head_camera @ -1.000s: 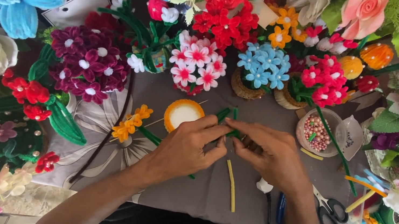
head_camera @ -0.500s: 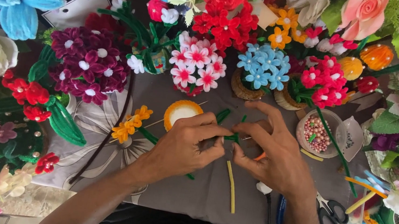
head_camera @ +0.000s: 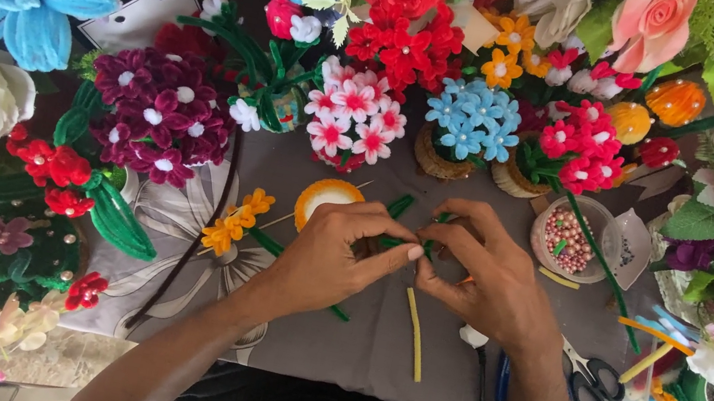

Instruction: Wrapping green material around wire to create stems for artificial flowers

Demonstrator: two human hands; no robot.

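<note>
Both hands meet over the grey cloth on the table point(head_camera: 370, 350). The left hand point(head_camera: 327, 259) and right hand point(head_camera: 490, 278) are each closed in a pinch on a green pipe cleaner point(head_camera: 402, 206) held between them. Advisable: keep fingertips close to the bend, twist tightly, clear of the yellow pipe cleaner point(head_camera: 414, 335) and scissors point(head_camera: 588, 378).

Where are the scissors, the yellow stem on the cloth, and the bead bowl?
scissors point(head_camera: 592, 379), head view, on the black handles
yellow stem point(head_camera: 415, 334), head view, mid-length
bead bowl point(head_camera: 597, 217), head view, on its upper rim
</note>
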